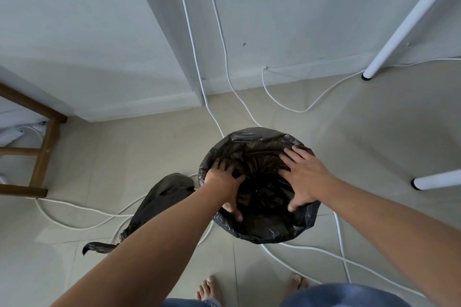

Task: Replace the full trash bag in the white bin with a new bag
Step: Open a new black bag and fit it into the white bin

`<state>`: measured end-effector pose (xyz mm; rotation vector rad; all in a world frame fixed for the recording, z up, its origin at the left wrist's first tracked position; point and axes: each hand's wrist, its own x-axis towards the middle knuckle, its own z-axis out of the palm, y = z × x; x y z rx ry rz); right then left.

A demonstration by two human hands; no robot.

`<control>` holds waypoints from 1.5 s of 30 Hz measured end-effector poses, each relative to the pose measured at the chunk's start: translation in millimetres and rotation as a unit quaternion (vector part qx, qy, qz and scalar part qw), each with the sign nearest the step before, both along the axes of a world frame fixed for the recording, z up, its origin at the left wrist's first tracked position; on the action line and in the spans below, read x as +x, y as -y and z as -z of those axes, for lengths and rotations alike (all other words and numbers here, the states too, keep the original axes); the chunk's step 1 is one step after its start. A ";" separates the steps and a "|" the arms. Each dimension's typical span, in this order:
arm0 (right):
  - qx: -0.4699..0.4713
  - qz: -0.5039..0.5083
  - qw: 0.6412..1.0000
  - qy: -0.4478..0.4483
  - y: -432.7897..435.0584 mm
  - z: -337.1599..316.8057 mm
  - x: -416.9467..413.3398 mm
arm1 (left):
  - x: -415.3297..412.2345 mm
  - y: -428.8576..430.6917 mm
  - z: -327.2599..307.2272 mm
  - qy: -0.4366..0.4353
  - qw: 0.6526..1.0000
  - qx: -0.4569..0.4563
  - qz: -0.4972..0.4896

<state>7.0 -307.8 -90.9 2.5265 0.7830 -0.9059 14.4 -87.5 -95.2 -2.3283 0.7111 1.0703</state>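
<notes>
Crinkled black bag (264, 229) lines bin; both hands' fingers (290, 157) spread flat inside.

We count two hands, left (225, 183) and right (303, 177); two black bags, one lining the bin (264, 229) and one tied on the floor (159, 197); two white legs (409, 17); two bare feet (208, 290); several white cables (309, 253).

both forearms (154, 239) bare, no sleeves in view; feet (208, 290) bare; blue legwear (344, 296), possibly denim, at the bottom edge
</notes>
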 end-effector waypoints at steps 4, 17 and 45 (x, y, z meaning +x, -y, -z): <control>-0.046 -0.008 0.999 -0.018 -3.2 2.6 -4.8 | -4.2 -3.5 4.4 0.006 1.000 0.020 0.013; 0.263 0.150 0.952 0.036 -24.4 -2.9 22.3 | 16.3 16.2 -17.2 0.071 0.963 -0.255 -0.050; 0.332 0.451 0.824 -0.082 -12.7 -10.0 60.9 | 36.0 -31.9 -6.1 -0.035 0.700 -0.424 -0.573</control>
